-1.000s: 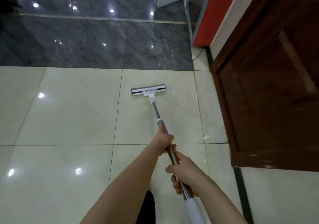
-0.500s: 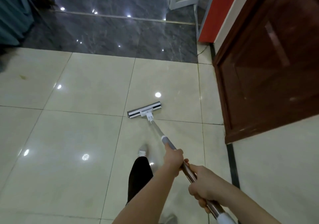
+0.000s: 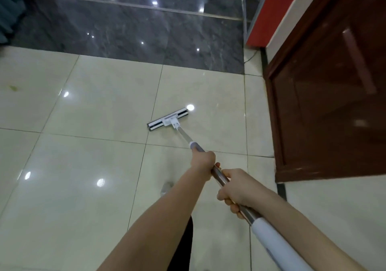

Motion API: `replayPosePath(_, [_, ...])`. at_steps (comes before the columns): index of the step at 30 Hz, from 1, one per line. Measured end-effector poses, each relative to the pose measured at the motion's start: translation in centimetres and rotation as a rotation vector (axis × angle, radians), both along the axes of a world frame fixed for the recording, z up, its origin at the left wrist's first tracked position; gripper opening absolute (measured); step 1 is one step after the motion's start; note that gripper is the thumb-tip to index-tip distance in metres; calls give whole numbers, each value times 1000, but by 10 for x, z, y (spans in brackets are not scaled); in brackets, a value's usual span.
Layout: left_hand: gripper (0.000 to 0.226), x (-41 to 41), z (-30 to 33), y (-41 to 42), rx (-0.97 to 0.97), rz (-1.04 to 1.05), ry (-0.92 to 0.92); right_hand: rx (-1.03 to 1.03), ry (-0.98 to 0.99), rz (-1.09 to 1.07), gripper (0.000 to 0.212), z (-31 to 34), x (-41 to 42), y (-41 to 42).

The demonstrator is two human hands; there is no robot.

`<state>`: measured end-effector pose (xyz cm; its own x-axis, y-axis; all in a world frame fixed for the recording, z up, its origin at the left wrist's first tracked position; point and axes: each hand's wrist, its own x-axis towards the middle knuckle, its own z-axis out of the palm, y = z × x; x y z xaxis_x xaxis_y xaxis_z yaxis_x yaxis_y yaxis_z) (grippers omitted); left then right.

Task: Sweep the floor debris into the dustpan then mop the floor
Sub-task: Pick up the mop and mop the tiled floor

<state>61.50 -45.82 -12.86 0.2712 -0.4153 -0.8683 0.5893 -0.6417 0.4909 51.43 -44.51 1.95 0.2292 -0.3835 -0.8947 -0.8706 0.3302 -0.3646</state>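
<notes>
Mop (image 3: 181, 133) handle slants up-left from both hands; head (image 3: 168, 120) lies crosswise.

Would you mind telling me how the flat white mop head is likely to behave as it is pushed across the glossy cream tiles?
The flat white mop head lies flush on the glossy cream tiles, so it probably glides easily. Its narrow neck joint looks apt to swivel. The straight metal pole, gripped by the left hand and right hand, seems stiff and light.

No readable text, label, brand or number appears anywhere.
</notes>
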Motion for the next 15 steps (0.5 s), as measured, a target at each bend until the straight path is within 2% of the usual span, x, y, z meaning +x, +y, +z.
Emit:
replayPosePath(4, [52, 76, -15, -58, -33, 53, -19, -11, -9, 30, 51, -24, 73, -59])
replayPosePath(8, [63, 146, -14, -130, -29, 86, 1, -26, 3, 69, 38, -20, 145, -136])
replayPosePath(10, [67, 178, -13, -161, -36, 89, 18, 10, 11, 78, 37, -19, 177, -167])
replayPosePath(13, [61, 218, -10, -196, -7, 114, -10, 6, 2, 88, 38, -17, 218, -205])
replayPosePath(15, [68, 239, -6, -221, 19, 125, 9, 20, 3, 101, 41, -18, 238, -232])
